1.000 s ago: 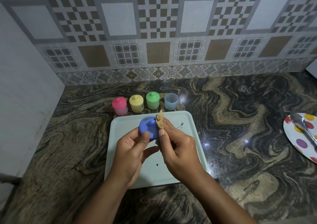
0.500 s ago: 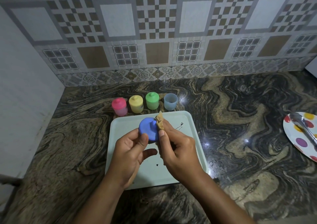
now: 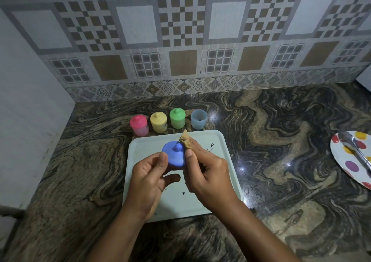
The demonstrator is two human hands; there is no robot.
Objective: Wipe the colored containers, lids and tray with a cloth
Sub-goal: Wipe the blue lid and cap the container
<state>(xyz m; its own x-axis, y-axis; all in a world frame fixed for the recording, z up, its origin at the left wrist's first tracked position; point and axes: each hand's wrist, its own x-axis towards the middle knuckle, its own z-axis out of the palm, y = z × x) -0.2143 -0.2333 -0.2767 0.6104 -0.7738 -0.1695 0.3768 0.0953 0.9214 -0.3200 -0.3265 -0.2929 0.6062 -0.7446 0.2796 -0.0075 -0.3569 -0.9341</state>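
The left hand holds the blue lid above the tray, thumb on its near-left rim and fingers curled under it. The lid shows its top and knob to the camera. The right hand pinches a small tan cloth, which touches the lid's right edge, just beside the knob. So the lid's top lies to the left of the right grip, and I judge the next stroke must go leftward. The lidless blue container stands behind the tray.
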